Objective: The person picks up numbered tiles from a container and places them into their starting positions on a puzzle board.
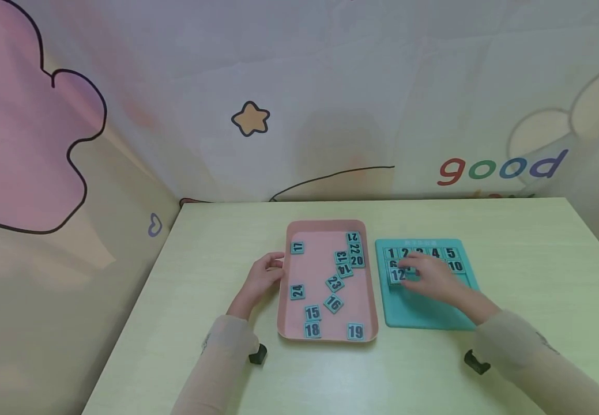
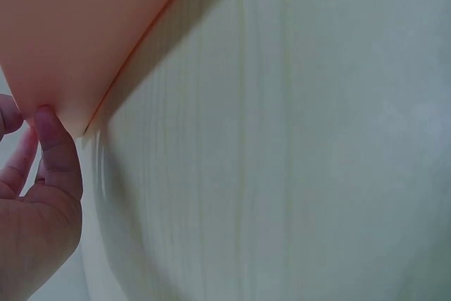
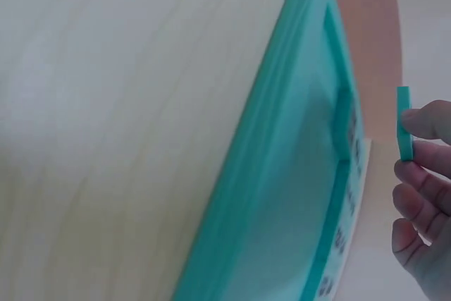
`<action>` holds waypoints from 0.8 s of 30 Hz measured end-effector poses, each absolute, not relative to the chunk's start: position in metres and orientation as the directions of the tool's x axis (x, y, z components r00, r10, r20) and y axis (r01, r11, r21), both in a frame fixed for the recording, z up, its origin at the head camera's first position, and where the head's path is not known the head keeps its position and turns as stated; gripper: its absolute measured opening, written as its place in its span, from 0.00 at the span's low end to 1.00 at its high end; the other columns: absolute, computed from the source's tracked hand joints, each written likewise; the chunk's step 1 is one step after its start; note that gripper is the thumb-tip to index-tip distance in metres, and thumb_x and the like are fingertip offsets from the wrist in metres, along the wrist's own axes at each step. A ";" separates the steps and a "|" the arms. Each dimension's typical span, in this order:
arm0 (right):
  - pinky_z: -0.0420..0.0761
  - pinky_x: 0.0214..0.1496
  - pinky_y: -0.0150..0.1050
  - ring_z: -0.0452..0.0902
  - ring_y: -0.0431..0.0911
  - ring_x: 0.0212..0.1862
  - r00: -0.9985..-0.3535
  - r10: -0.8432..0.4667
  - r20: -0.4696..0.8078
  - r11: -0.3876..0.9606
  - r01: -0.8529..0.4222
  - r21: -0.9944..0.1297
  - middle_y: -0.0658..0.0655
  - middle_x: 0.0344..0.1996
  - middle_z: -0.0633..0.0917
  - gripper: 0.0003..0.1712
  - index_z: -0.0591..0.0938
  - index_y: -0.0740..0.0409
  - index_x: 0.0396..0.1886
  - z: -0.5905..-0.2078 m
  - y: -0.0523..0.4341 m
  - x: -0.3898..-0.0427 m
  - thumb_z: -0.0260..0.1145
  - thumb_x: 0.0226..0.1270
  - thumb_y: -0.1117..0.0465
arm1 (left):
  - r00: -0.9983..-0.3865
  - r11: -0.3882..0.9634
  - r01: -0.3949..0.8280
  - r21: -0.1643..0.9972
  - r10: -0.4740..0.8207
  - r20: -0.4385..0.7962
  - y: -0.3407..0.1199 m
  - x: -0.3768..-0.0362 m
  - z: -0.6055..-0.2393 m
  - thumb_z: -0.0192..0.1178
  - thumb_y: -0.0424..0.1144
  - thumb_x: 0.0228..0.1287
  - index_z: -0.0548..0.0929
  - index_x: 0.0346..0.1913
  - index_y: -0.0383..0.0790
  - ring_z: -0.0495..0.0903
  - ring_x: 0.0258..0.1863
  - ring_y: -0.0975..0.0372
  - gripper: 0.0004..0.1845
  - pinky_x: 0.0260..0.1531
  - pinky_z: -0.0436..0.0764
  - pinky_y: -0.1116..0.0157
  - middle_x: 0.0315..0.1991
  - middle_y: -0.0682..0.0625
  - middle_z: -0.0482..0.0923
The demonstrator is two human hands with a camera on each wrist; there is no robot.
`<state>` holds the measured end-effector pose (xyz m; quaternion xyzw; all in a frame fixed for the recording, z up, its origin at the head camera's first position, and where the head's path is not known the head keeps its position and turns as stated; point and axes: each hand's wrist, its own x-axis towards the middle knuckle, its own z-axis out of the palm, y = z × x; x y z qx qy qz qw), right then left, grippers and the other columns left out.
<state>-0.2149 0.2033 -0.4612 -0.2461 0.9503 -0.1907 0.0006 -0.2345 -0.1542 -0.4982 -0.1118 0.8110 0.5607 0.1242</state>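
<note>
My right hand [image 1: 431, 278] is over the teal number board [image 1: 434, 314], pinching a small tile marked 12 [image 1: 397, 276] between thumb and fingers. In the right wrist view the tile [image 3: 404, 123] is seen edge-on, held clear of the board. Rows of number tiles fill the upper part of the board, partly covered by the hand. At the left side of the pink tray [image 1: 290, 323], my left hand [image 1: 262, 278] holds the rim. The left wrist view shows the thumb against the tray's wall [image 2: 91, 33] and fingers on the other side.
Several loose number tiles lie scattered in the tray at different angles, among them 17 [image 1: 297, 248], 23 [image 1: 334, 283] and 19 [image 1: 355, 331]. The tray stands just left of the board on a pale wooden table [image 1: 216, 230]. A printed cloth wall [image 1: 320, 86] rises behind the table.
</note>
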 end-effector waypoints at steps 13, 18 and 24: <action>0.75 0.44 0.49 0.75 0.52 0.42 -0.898 -0.437 0.044 0.845 -0.427 -0.321 0.59 0.38 0.80 0.18 0.80 0.62 0.41 -0.479 0.233 -0.217 0.66 0.49 0.59 | -0.961 0.311 -0.264 0.913 -0.002 -0.277 -0.157 -0.232 -0.498 0.53 0.30 0.55 0.71 0.55 0.41 0.73 0.38 0.59 0.21 0.36 0.75 0.70 0.43 0.44 0.73; 0.76 0.42 0.48 0.74 0.49 0.39 -0.901 -0.433 0.036 0.849 -0.421 -0.319 0.57 0.37 0.79 0.18 0.80 0.61 0.41 -0.483 0.234 -0.218 0.66 0.49 0.59 | -0.958 0.309 -0.276 0.910 -0.010 -0.287 -0.157 -0.233 -0.498 0.53 0.31 0.54 0.71 0.54 0.42 0.73 0.38 0.59 0.21 0.38 0.75 0.68 0.43 0.44 0.73; 0.76 0.36 0.41 0.70 0.44 0.34 -0.901 -0.431 0.050 0.859 -0.426 -0.285 0.55 0.34 0.77 0.19 0.80 0.62 0.41 -0.487 0.231 -0.218 0.67 0.48 0.58 | -0.957 0.314 -0.278 0.908 -0.009 -0.290 -0.157 -0.234 -0.501 0.54 0.31 0.55 0.71 0.55 0.43 0.72 0.40 0.59 0.22 0.41 0.75 0.67 0.44 0.45 0.73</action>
